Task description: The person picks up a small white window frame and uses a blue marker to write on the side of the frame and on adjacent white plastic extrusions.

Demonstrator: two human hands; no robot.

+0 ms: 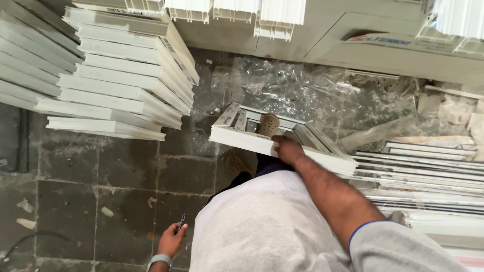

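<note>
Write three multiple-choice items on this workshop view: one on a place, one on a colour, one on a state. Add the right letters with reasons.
1. Where does the large stack of white plastic window profiles lie?
A. upper left on the floor
B. at the lower right corner
C. on the person's lap

2. What colour is the wristband on the left hand?
A. red
B. light blue-grey
C. black

3. What is the right hand doing?
A. hanging free
B. gripping the short white plastic frame section
C. resting flat on the dark tiled floor

Answers: 1 A, the stack fills the upper left of the head view. 2 B, the band at the wrist is pale blue-grey. 3 B, the fingers wrap the frame section's near edge, which is held above the foot in the tan perforated clog.
</note>
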